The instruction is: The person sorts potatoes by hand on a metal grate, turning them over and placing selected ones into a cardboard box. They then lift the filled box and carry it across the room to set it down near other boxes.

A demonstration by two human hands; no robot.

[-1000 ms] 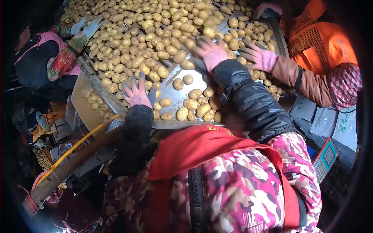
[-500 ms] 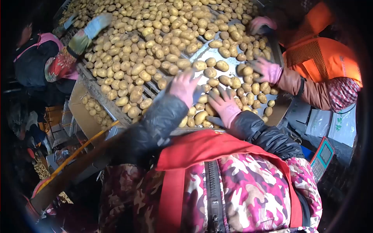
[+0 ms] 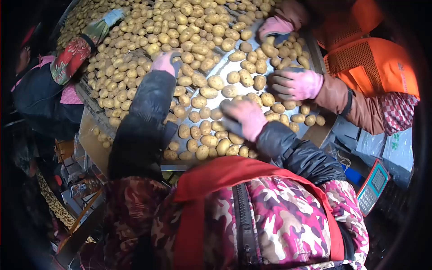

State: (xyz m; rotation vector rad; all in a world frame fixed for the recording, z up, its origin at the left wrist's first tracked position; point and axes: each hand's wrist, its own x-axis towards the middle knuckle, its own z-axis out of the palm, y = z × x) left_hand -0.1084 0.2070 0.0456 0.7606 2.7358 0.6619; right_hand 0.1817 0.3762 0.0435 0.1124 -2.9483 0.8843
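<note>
Many potatoes lie over a metal table. My left hand, in a pink and grey glove, reaches far up onto the dense pile, fingers bent down over the potatoes; whether it grips one is hidden. Nearer my body, my right hand, in a matching glove, rests over potatoes at the middle of the metal surface. Its fingers are blurred and curled downward, and what lies under them cannot be made out.
At the right, a co-worker in an orange vest has both gloved hands on potatoes. Another person's flowered sleeve reaches in from the left. A calculator-like device and wrapped packages are at the lower right.
My left hand has moved up and left onto the pile. My right hand has shifted slightly left and up. The co-worker's hands at the right moved left, and potatoes lie differently near the front edge.
</note>
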